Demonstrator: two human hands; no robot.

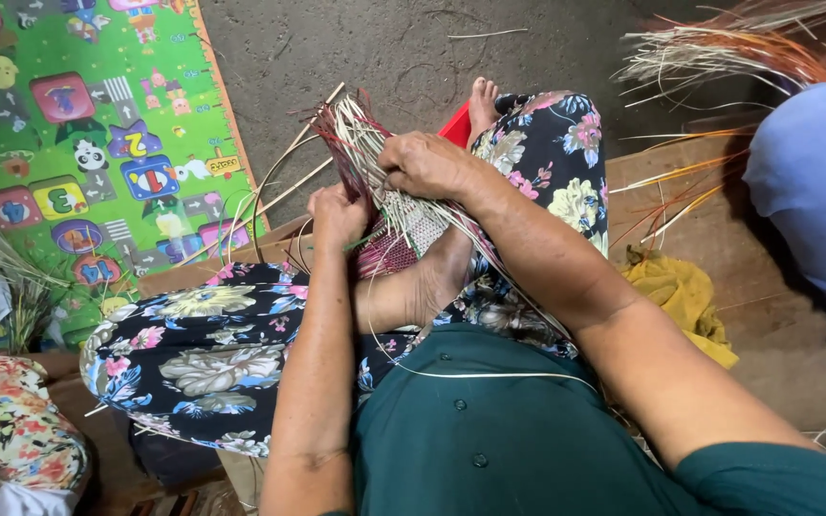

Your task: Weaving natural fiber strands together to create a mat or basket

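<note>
A green play mat [78, 143] lies at far left on the floor. The left hand [336, 216] is clenched on the near edge of a half-woven basket [396, 234] resting on the person's foot [437, 277]; the right hand [425, 164] pinches the loose strips [356, 134] above it. Weaving seems to be midway; the next move likely calls for threading one strip across while the left hand steadies. A yellow cloth [681, 291] lies at right.

Green foam play mat with cartoon tiles [97, 143] laid at left, crumpled mustard-yellow cloth [681, 296] dropped at right, loose bundle of pale and orange reed strips [719, 48] at upper right, floral fabric bundle [11, 430] at lower left.
</note>
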